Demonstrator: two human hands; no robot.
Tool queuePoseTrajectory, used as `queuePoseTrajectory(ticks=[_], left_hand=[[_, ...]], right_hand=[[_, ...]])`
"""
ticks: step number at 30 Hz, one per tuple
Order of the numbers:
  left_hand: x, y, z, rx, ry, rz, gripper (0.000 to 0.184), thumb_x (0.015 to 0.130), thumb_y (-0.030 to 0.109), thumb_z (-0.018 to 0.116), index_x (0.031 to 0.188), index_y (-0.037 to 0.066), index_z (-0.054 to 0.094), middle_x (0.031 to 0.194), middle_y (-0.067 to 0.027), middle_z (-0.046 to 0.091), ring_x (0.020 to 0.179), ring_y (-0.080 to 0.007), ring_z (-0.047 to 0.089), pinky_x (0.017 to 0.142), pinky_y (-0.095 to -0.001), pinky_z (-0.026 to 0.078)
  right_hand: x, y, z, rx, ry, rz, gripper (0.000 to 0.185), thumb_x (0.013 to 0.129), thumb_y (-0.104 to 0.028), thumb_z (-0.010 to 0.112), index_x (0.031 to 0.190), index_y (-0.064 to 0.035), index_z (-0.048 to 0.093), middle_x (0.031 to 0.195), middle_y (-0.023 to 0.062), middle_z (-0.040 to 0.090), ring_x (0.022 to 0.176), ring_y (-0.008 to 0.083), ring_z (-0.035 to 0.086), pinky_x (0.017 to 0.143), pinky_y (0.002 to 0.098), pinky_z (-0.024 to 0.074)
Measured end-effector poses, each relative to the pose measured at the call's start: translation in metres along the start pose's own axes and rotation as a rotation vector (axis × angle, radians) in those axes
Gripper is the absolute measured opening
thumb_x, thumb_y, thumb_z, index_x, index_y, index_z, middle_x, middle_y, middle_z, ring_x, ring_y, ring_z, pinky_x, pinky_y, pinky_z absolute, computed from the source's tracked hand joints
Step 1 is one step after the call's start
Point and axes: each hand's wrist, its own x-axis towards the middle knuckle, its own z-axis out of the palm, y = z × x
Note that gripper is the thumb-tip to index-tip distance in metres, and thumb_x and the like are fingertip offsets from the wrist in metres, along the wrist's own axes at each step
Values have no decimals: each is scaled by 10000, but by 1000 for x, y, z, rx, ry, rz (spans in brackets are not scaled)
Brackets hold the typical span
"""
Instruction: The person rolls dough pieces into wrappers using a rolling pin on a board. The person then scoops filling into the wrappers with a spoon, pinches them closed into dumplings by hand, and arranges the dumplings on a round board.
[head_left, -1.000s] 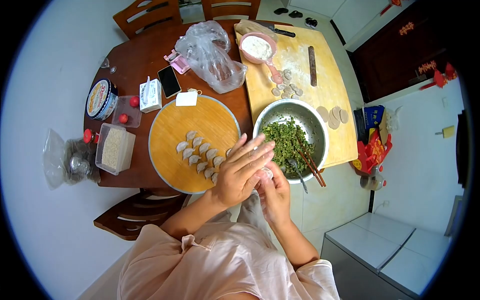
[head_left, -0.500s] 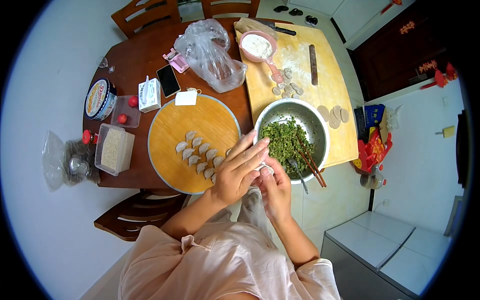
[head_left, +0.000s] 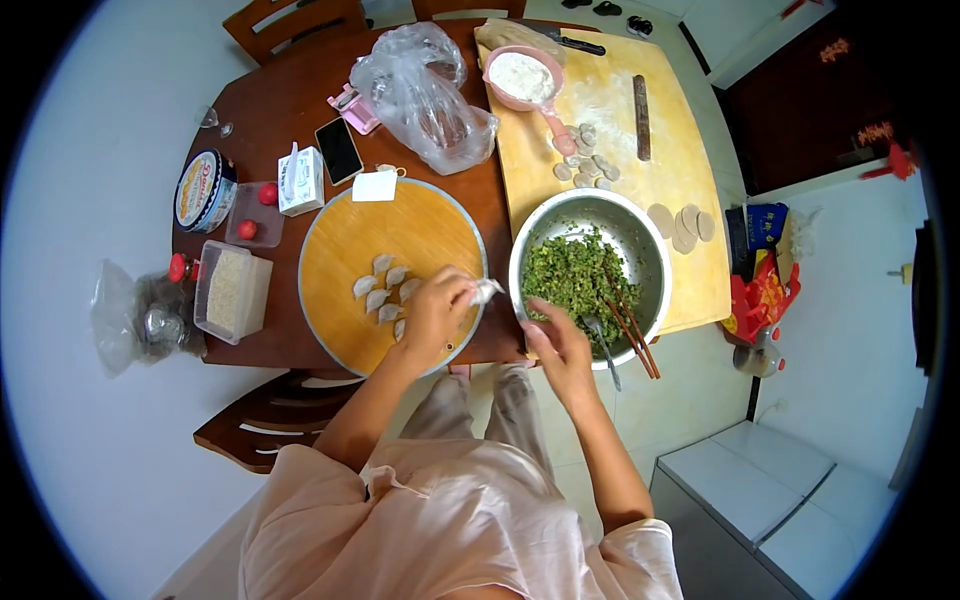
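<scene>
My left hand (head_left: 436,316) pinches a pale dumpling (head_left: 487,291) above the right edge of the round wooden board (head_left: 345,232). Several shaped dumplings (head_left: 376,300) lie on that board, some of them hidden beneath my left hand. My right hand (head_left: 563,352) is at the near-left rim of the steel bowl (head_left: 655,250), fingers apart and holding nothing. Chopped green filling (head_left: 570,275) sits in the bowl, with chopsticks (head_left: 632,335) and a spoon (head_left: 604,350) leaning over its near rim.
Round wrappers (head_left: 690,220), small dough pieces (head_left: 585,165), a rolling pin (head_left: 641,118) and a pink scoop of flour (head_left: 522,78) lie on the yellow board (head_left: 690,130). A plastic bag (head_left: 425,100), phone (head_left: 339,152), tissue box (head_left: 301,182) and grain container (head_left: 238,290) stand on the left.
My hands, together at the bowl's left rim before, have separated. The left has moved left over the round board with the dumpling; the right has let go and moved slightly right.
</scene>
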Motion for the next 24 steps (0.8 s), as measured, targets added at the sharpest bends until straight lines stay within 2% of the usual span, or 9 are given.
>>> queuePoseTrajectory(ticks=[2, 8, 12, 15, 18, 21, 24], left_hand=[[-2, -41, 14, 58, 56, -79, 43, 782, 14, 634, 798, -25, 629, 838, -147, 626, 740, -322, 624, 646, -359, 489], [-12, -108, 47, 302, 2, -167, 41, 757, -14, 638, 797, -15, 631, 847, -164, 622, 751, -356, 611, 679, -406, 487], [-11, -107, 48, 328, -98, -264, 60, 755, -1, 642, 808, 0, 613, 896, -170, 613, 810, -375, 605, 712, -427, 482], [-10, -111, 55, 370, -38, -230, 117, 700, -26, 676, 769, -4, 585, 809, -169, 592, 725, -351, 604, 641, -403, 481], [-12, -111, 53, 410, -32, -174, 117, 701, -26, 669, 766, 9, 578, 800, -165, 584, 709, -357, 597, 632, -406, 475], [-13, -106, 49, 383, -138, -276, 77, 770, -10, 616, 837, 15, 586, 925, -182, 594, 807, -385, 586, 715, -436, 467], [-18, -123, 60, 435, -59, -190, 92, 734, -17, 634, 729, 15, 547, 778, -172, 571, 689, -369, 588, 612, -414, 464]], right_hand=[[-2, 4, -14, 93, 9, 61, 346, 924, -58, 553, 1261, 11, 517, 1194, 130, 601, 966, 186, 652, 837, 291, 513], [-9, -6, -61, 183, 100, 70, 335, 924, 6, 507, 1259, 21, 513, 1207, 136, 593, 986, 196, 638, 879, 292, 491], [-6, -6, -96, 177, 174, 31, 319, 931, -5, 508, 1246, 38, 515, 1196, 155, 592, 960, 203, 641, 879, 308, 494], [0, -7, -124, 148, 256, 37, 307, 944, -49, 509, 1236, 44, 523, 1167, 154, 609, 919, 197, 648, 866, 317, 496], [11, -6, -158, 45, 339, -33, 298, 965, -90, 488, 1225, 49, 531, 1141, 152, 624, 879, 181, 647, 830, 297, 496], [24, 6, -191, 62, 429, -42, 299, 979, -125, 471, 1213, 46, 543, 1106, 148, 642, 845, 167, 643, 805, 282, 494], [41, 31, -227, 189, 515, -16, 299, 986, -161, 468, 1192, 36, 560, 1073, 147, 654, 809, 157, 637, 780, 273, 505]])
